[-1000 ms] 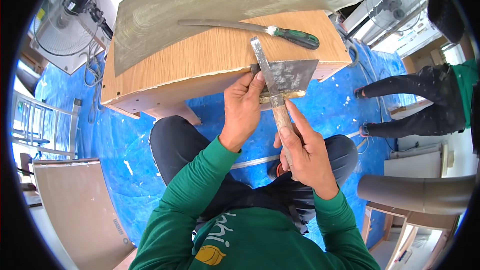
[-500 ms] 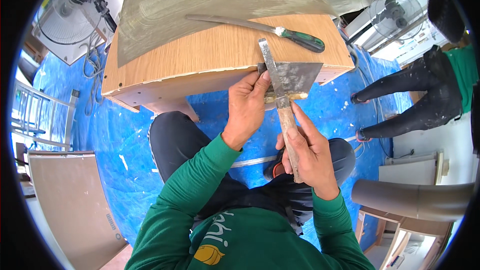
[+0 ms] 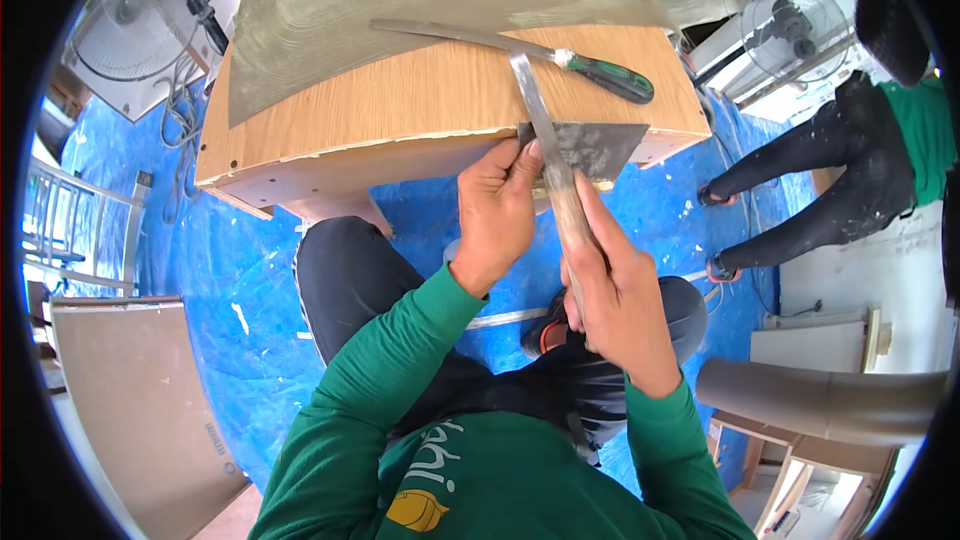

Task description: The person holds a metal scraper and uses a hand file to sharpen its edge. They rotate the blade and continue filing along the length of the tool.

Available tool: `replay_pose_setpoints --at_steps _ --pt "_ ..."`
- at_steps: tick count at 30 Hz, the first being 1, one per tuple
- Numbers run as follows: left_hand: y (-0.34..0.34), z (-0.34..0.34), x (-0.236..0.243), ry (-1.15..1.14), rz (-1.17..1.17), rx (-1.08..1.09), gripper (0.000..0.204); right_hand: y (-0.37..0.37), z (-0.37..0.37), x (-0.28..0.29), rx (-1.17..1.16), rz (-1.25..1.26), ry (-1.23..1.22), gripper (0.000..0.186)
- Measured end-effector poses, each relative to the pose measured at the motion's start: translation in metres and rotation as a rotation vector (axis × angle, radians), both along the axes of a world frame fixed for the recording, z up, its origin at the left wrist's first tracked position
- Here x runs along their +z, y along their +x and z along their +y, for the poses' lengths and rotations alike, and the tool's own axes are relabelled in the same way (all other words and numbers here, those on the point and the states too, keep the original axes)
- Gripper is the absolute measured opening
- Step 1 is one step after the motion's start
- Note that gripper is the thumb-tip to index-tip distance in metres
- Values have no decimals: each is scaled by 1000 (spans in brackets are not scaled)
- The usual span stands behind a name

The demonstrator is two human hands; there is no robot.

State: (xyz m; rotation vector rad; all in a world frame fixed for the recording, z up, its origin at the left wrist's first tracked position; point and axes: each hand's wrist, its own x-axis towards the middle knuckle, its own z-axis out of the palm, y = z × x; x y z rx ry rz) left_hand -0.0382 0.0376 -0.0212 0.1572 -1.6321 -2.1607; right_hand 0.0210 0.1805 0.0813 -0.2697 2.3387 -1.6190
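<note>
My right hand (image 3: 618,290) is closed around the wooden handle of a chisel (image 3: 540,118), its index finger laid along the handle. The narrow metal blade points away from me and crosses the left part of a dark grey flat plate (image 3: 608,144). My left hand (image 3: 497,215) pinches that plate at its left side, with the thumb beside the chisel blade. Both are at the near edge of a wood-grain box-like furniture piece (image 3: 400,90). On its top lies a file (image 3: 612,78) with a black and green handle, just beyond the chisel tip.
A grey-green sheet (image 3: 400,0) covers the furniture's far part. Fans (image 3: 795,32) stand on both sides. Blue sheeting (image 3: 240,270) covers the floor, with cables (image 3: 180,140) at left. At right stands another person (image 3: 850,160); nearer lies a grey roll (image 3: 820,400).
The chisel has slid forward and slightly left over the plate, with my right hand moving up along with it. My left hand stays nearly in place.
</note>
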Motion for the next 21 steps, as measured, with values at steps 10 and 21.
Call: replay_pose_setpoints --at_steps 10,21 --pt "-6 -1 -9 50 -18 -29 27 2 7 3 -99 41 -246 58" --pt "-2 0 -2 90 9 -53 29 20 19 -2 -35 -104 -124 58"
